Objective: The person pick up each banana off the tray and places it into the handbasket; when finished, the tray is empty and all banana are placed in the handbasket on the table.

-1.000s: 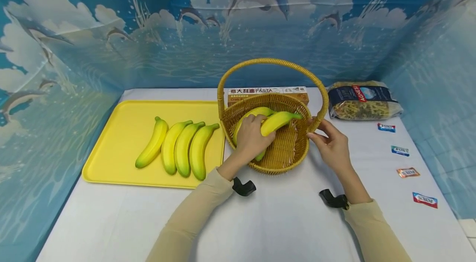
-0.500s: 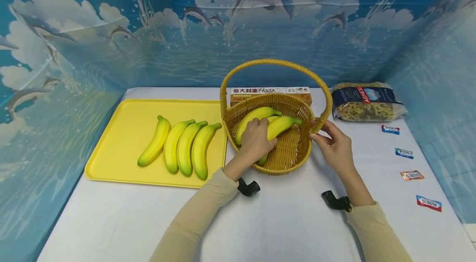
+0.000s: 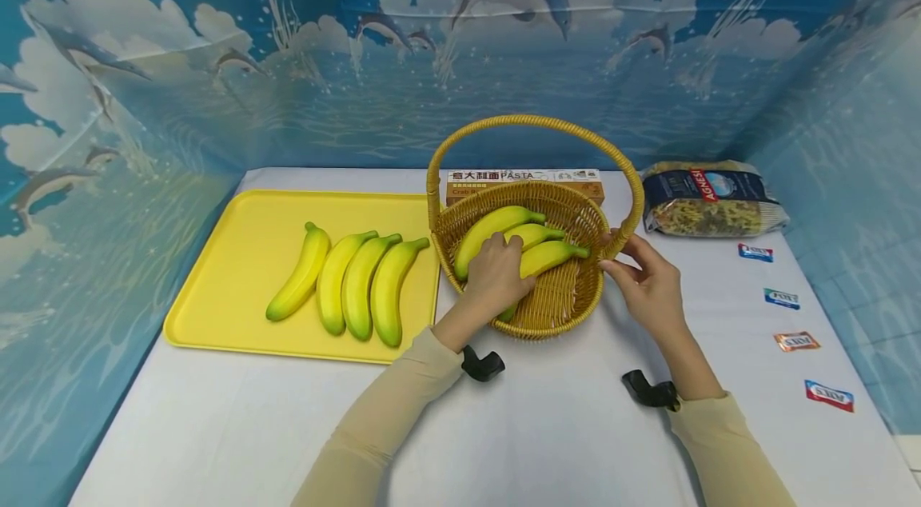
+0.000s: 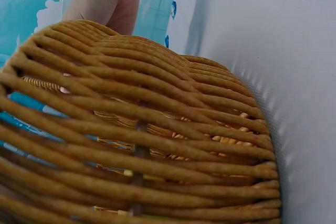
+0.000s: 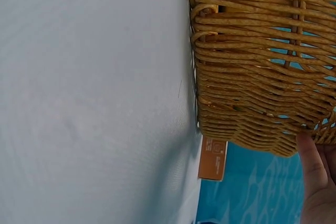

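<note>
The white tabletop (image 3: 547, 427) is carrying a yellow tray (image 3: 237, 251), wicker basket (image 3: 568, 311), pasta box (image 3: 525, 177), pasta bag (image 3: 712, 199) and four sachets (image 3: 780, 297).

Long beige sleeves (image 3: 388, 411) cover both arms; a black clip-like mount (image 3: 482, 364) sits at each wrist.
</note>
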`<action>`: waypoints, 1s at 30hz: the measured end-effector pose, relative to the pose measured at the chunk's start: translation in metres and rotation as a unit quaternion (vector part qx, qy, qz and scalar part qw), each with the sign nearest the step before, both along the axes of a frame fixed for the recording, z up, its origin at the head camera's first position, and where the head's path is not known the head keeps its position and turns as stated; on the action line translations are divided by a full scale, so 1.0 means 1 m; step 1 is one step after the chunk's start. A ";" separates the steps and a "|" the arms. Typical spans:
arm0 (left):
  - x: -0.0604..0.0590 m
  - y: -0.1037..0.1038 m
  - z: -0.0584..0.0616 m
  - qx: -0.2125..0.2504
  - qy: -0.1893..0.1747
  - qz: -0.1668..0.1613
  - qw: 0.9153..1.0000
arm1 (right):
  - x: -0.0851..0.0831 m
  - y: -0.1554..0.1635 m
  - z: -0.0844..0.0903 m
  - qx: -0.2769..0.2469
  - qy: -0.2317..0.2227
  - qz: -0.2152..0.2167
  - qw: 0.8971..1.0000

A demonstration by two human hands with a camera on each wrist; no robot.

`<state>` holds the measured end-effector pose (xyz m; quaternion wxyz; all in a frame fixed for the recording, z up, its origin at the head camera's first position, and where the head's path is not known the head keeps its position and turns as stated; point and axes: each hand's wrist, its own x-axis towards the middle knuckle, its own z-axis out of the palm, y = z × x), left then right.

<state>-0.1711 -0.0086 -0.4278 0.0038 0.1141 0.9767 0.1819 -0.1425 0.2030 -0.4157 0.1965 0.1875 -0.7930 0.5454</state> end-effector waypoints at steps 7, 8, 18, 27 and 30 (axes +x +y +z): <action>0.009 -0.010 0.011 0.081 0.006 -0.034 0.996 | 0.002 0.000 -0.003 0.002 -0.003 0.001 1.000; 0.014 -0.015 0.017 0.099 0.006 -0.043 0.994 | 0.002 0.000 -0.003 0.001 -0.002 0.002 1.000; 0.055 -0.131 0.057 0.296 0.084 -0.015 0.951 | -0.001 -0.001 -0.003 -0.002 0.009 0.000 1.000; 0.069 -0.267 0.043 0.321 0.145 0.200 0.914 | -0.001 -0.001 -0.002 -0.002 0.004 0.001 1.000; 0.069 -0.287 0.035 0.316 0.115 0.235 0.912 | 0.000 -0.001 -0.002 0.002 0.004 -0.003 1.000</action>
